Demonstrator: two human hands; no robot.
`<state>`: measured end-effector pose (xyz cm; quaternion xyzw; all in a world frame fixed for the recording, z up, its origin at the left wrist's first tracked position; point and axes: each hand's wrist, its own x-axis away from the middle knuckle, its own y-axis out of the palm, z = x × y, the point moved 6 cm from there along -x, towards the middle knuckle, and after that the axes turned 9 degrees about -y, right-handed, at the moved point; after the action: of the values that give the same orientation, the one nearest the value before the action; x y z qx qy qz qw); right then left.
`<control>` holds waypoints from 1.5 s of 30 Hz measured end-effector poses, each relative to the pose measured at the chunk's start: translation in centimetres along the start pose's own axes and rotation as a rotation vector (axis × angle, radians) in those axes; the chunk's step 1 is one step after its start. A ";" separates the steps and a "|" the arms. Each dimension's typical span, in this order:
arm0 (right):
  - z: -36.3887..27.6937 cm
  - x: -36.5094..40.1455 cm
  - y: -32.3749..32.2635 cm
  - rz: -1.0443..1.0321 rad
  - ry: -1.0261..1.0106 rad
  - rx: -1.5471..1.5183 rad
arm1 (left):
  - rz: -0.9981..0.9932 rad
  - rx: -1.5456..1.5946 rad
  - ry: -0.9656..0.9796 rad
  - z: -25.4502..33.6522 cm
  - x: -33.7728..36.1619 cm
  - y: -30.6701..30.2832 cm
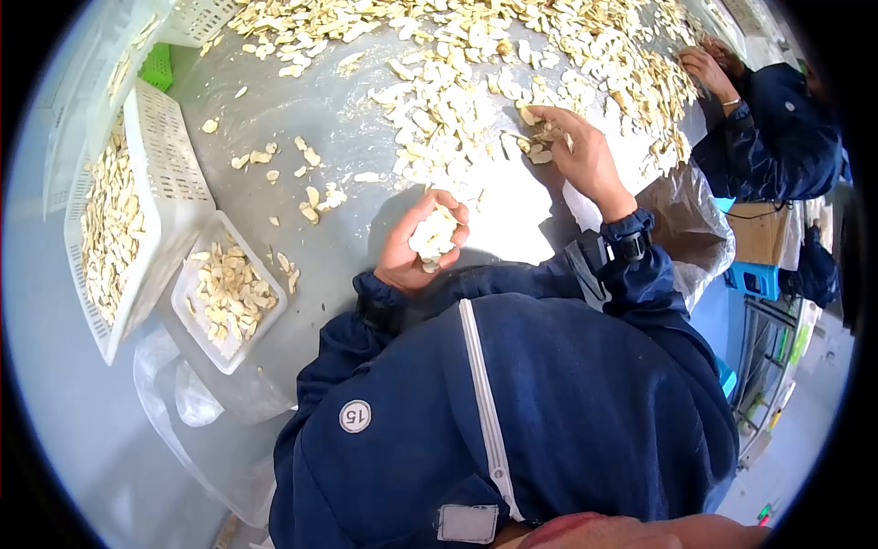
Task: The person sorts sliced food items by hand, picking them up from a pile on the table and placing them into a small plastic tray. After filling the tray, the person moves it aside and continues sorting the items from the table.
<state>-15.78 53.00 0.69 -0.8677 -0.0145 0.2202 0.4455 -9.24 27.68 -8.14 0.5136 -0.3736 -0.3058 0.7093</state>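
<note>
Pale dried slices (430, 110) lie spread over a grey metal table (329, 101). My left hand (421, 240) is cupped palm up near the table's front edge, its fingers curled round a small heap of pale slices (433, 233). Farther right and forward, my right hand (581, 151) reaches down to the edge of the spread, thumb and fingers bent round a few slices (541, 139). Small loose groups of slices (311, 203) lie to the left of my left hand.
A white perforated basket (169, 151) full of slices stands at the left, beside a small white tray (224, 352) holding more. Clear plastic bags hang at the left edge and lie at the right (695, 220). A co-worker's hands (712, 71) touch the slices at the upper right.
</note>
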 end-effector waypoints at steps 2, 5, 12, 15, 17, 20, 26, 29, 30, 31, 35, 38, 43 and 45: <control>-0.9 -0.4 0.0 0.039 -0.081 0.137 | 0.018 0.009 0.001 -0.1 0.0 0.0; -3.9 -1.6 2.7 -0.177 0.143 -0.040 | 0.017 0.011 0.001 -0.1 0.1 -0.2; -5.3 -1.7 6.5 -0.231 0.022 0.114 | 0.045 -0.011 0.022 0.0 0.4 0.1; -5.7 -2.6 5.3 -0.236 0.064 0.131 | 0.023 -0.033 0.014 -0.2 0.1 -0.2; -7.9 -4.1 5.5 -0.277 0.069 0.055 | 0.032 -0.035 0.020 -0.4 0.0 -0.7; -16.4 -6.0 7.0 -0.442 0.079 -0.617 | 0.133 -0.268 0.145 -0.1 0.4 -0.7; -17.5 -6.4 6.4 -0.210 -0.114 -0.616 | -0.048 -0.044 0.077 -0.4 -0.3 -1.2; -11.9 -4.1 5.0 -0.126 -0.142 -0.219 | -0.039 -0.012 0.061 -0.3 -0.1 -0.5; -9.7 -2.4 4.6 -0.113 -0.123 -0.098 | 0.038 0.028 0.041 -0.4 0.2 -0.4; -8.8 -1.1 4.0 -0.114 -0.199 -0.048 | -0.037 0.020 0.057 -0.2 0.1 -0.1; -6.8 4.1 2.1 -0.227 -0.221 0.012 | 0.048 0.038 0.019 -0.5 0.2 -1.0; -2.6 6.0 -0.1 -0.089 -0.083 0.203 | 0.030 0.020 -0.008 -0.3 0.1 -0.5; 0.0 3.1 -1.1 0.101 0.041 0.245 | 0.051 0.022 0.010 -0.1 0.1 -0.1; 0.1 1.1 0.0 0.100 0.012 0.258 | 0.051 0.029 0.017 -0.1 0.1 0.0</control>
<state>-14.82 53.32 0.24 -0.8041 0.0598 0.2370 0.5419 -9.10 27.66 -8.19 0.5170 -0.3849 -0.2779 0.7123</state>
